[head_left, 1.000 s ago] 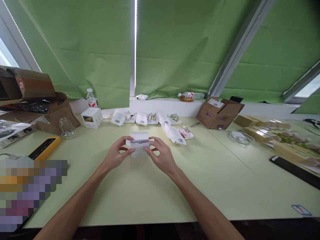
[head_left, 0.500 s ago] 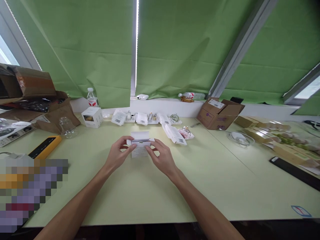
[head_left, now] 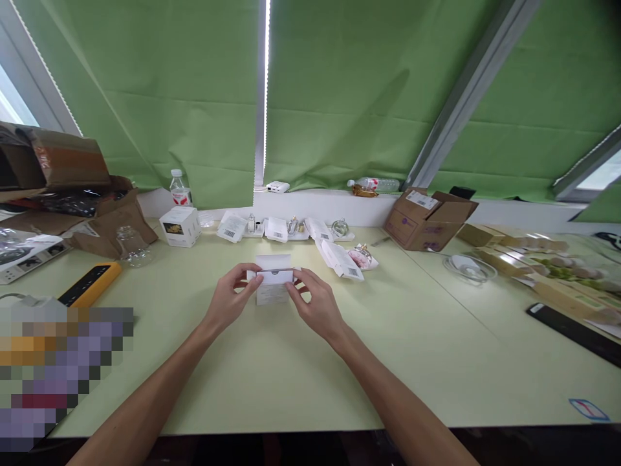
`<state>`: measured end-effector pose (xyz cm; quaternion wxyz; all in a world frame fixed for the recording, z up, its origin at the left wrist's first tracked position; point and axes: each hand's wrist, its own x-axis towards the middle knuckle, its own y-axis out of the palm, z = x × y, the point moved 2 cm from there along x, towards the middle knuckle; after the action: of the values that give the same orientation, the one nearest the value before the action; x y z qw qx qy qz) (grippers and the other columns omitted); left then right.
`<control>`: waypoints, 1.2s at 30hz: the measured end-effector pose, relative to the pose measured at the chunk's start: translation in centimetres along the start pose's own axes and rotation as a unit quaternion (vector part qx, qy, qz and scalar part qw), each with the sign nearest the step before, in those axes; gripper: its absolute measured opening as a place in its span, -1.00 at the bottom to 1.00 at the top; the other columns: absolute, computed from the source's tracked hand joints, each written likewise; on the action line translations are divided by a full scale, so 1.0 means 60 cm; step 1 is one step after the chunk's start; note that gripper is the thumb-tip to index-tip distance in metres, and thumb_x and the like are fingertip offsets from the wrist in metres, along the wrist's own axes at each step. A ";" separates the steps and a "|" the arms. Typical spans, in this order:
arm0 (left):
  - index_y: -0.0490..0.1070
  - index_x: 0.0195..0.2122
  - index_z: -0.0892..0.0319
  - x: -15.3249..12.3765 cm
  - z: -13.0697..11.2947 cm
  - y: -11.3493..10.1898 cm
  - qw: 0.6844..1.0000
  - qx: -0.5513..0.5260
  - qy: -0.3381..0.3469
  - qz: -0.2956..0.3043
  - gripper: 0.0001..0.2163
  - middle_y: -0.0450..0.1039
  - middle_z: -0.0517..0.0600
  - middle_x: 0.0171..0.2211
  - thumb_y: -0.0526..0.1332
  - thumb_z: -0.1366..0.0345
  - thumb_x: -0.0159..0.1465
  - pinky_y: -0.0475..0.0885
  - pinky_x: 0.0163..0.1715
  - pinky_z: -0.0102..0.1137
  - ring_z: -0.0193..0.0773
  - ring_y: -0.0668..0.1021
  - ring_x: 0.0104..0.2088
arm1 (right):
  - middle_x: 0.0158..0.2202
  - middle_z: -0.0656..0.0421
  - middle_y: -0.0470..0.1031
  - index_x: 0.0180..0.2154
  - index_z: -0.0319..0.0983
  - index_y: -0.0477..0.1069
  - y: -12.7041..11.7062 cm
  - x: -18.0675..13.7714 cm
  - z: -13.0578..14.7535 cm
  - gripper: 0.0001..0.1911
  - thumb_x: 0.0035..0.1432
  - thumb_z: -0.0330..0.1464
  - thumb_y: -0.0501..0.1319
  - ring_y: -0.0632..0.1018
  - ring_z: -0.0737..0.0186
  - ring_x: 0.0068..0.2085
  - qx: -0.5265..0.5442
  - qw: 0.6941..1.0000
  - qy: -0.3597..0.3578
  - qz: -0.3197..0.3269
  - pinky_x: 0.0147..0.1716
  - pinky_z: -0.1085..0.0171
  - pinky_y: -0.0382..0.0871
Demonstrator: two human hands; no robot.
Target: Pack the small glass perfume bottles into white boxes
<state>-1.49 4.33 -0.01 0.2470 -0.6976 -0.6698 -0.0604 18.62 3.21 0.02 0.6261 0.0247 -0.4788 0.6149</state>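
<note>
A small white carton (head_left: 272, 296) stands on the table in front of me, its top flap raised at the back. My left hand (head_left: 235, 289) grips the carton's left upper edge between thumb and fingers. On the opposite edge, my right hand (head_left: 310, 298) pinches the other side flap. A white inner panel with a small notch shows between my thumbs; what lies inside is hidden. Behind the carton are opened white packets (head_left: 339, 260) with barcodes and a pink ornate perfume bottle (head_left: 360, 256). A round glass bottle (head_left: 340, 228) stands farther back.
A white box (head_left: 180, 226) and a clear jar (head_left: 132, 246) are at left, near an orange power strip (head_left: 92, 285). A cardboard box (head_left: 427, 220), a coiled white cable (head_left: 469, 268) and a black bar (head_left: 575, 333) lie to the right on the pale green table (head_left: 412, 362).
The white inner panel at the carton's opening has tilted, so more of its face shows between my thumbs. Both hands keep their hold; the view has shifted slightly.
</note>
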 end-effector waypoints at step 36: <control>0.40 -0.13 0.12 0.001 0.004 0.004 1.000 0.012 0.004 -0.003 -0.75 0.47 -0.03 -0.20 0.14 0.10 0.27 0.49 -0.28 -0.39 -0.26 0.51 -0.26 | 0.00 0.10 0.41 0.13 -0.05 0.31 0.001 -0.001 -0.004 -0.62 0.30 -0.30 0.05 0.53 0.26 -0.24 -0.013 1.000 -0.003 0.011 -0.29 0.24 0.57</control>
<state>-1.29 4.46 -0.26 0.2576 -0.6922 -0.6719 -0.0554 18.75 3.31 -0.17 0.6179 0.0129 -0.4891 0.6155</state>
